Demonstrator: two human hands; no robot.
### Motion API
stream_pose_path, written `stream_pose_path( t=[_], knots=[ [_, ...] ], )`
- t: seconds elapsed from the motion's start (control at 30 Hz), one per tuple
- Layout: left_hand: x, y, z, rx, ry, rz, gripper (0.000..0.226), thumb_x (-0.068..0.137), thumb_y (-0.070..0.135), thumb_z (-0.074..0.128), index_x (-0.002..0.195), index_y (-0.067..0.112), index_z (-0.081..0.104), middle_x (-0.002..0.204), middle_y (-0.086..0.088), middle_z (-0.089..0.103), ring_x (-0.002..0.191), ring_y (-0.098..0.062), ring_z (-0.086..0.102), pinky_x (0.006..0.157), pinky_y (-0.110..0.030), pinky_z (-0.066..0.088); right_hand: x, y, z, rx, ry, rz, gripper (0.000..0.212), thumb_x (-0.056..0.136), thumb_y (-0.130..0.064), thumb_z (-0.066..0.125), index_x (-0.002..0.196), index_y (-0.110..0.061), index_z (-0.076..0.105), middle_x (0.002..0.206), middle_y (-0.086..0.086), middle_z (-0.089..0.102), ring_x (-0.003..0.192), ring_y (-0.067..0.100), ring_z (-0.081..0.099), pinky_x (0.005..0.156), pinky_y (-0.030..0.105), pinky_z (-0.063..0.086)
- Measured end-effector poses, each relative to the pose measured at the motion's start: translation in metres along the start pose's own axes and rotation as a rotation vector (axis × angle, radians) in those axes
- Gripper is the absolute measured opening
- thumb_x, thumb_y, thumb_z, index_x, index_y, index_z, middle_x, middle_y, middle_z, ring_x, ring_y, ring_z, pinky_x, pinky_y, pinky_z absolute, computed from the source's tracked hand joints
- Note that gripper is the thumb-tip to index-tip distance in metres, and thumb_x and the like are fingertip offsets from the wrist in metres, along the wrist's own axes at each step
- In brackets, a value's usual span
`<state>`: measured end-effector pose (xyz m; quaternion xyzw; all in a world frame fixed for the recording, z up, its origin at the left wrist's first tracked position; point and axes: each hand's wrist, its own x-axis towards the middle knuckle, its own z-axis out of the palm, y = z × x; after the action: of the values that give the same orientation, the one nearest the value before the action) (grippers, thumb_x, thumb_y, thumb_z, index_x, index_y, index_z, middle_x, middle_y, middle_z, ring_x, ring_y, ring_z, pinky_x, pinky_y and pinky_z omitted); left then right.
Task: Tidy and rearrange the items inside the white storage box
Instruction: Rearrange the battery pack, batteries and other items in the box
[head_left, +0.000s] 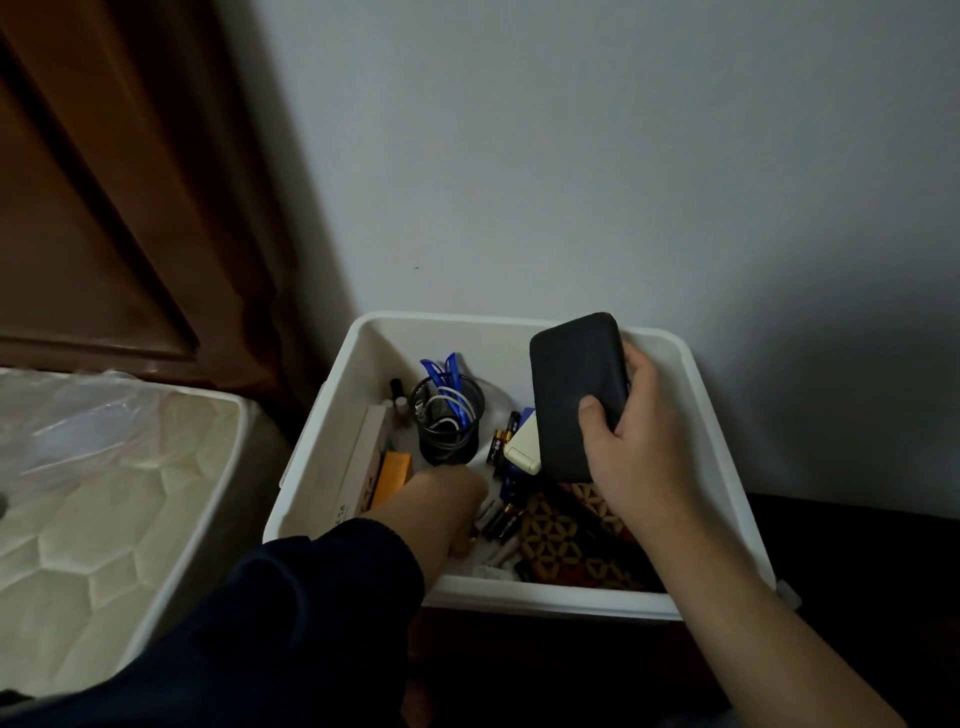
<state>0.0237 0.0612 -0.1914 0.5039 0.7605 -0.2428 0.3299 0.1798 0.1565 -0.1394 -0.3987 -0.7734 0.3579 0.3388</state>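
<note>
The white storage box (722, 467) stands against the wall, full of small items. My right hand (631, 441) grips a dark grey oblong case (574, 395) and holds it upright above the box's right half. My left hand (447, 506) reaches down into the box's front left, its fingers hidden among several loose batteries (498, 519); what they touch cannot be made out. A black mesh cup (448, 421) with cables and blue clips stands at the back. A white charger (522, 447) lies beside the case, and patterned cloth (566, 540) fills the front right.
An orange box (393, 478) and a white flat carton (363, 457) lean along the storage box's left wall. A mattress (104, 509) under clear plastic lies to the left. A brown wooden door (104, 182) stands behind it.
</note>
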Motion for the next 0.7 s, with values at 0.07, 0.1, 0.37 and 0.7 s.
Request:
stream_pose_path(
  t=[0.07,0.1,0.37,0.7],
  knots=[
    [-0.004,-0.001,-0.001,-0.015,0.023,0.000,0.055,0.091,0.028,0.078,0.135,0.003,0.059,0.133,-0.016,0.062,0.121,-0.034,0.063,0.086,-0.035,0.050,0.002,0.000,-0.002,-0.003,0.047,-0.014,0.059,0.098,-0.024,0.064,0.152,-0.030,0.040,0.132,-0.010,0.059,0.113,0.012,0.061,0.093,0.037,0.057],
    [-0.006,-0.002,-0.001,-0.030,0.036,0.001,0.054,0.091,0.028,0.079,0.134,0.002,0.059,0.132,-0.016,0.062,0.119,-0.034,0.063,0.084,-0.035,0.049,0.003,-0.001,-0.003,-0.014,0.070,-0.025,0.058,0.097,-0.026,0.064,0.150,-0.031,0.041,0.130,-0.010,0.059,0.111,0.012,0.062,0.091,0.035,0.057],
    [-0.006,-0.016,0.003,-0.378,0.101,-0.041,0.045,0.094,0.027,0.074,0.130,0.003,0.061,0.130,-0.016,0.065,0.116,-0.030,0.064,0.090,-0.035,0.053,0.003,-0.001,-0.004,0.068,0.089,0.013,0.058,0.100,-0.021,0.064,0.153,-0.024,0.041,0.134,-0.006,0.059,0.112,0.011,0.061,0.085,0.022,0.051],
    [-0.013,-0.018,0.000,-0.421,0.111,0.020,0.031,0.100,0.009,0.062,0.130,0.000,0.065,0.125,-0.018,0.070,0.113,-0.033,0.068,0.094,-0.040,0.057,0.003,0.000,-0.001,0.101,0.069,0.036,0.060,0.100,-0.022,0.064,0.154,-0.026,0.038,0.138,-0.005,0.057,0.117,0.013,0.060,0.090,0.025,0.052]
  ],
)
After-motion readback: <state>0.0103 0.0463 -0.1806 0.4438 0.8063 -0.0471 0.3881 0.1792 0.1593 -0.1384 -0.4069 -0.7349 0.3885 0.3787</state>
